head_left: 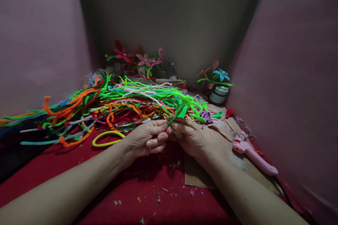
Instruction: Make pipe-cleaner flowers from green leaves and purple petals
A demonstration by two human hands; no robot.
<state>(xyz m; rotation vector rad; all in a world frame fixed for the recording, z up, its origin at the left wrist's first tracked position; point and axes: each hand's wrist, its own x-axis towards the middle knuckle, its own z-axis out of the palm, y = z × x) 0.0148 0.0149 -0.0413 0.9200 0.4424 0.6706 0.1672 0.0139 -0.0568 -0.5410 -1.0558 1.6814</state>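
Observation:
Both hands meet over the front of the pile, their fingertips nearly touching. Between them is a green pipe-cleaner stem (174,115) that slants up to the right. My left hand (151,137) pinches the stem's lower end between thumb and forefinger, its other fingers curled. Around the same stem, close by, the fingers of my right hand (188,135) are closed, partly hiding what they grip. A wider bright green strip (182,111) shows just above the right fingers. Bright green fuzzy loops (188,99) lie at the upper end, and I cannot tell whether they join the stem.
A heap of coloured pipe cleaners (148,95) spreads behind and left. A yellow ring (105,140) lies by my left wrist. At right, a pink glue gun (255,154) rests on cardboard (196,172). Fuzzy flowers (144,60) and a lidded jar (219,95) stand behind. Scraps litter the red cloth (126,186).

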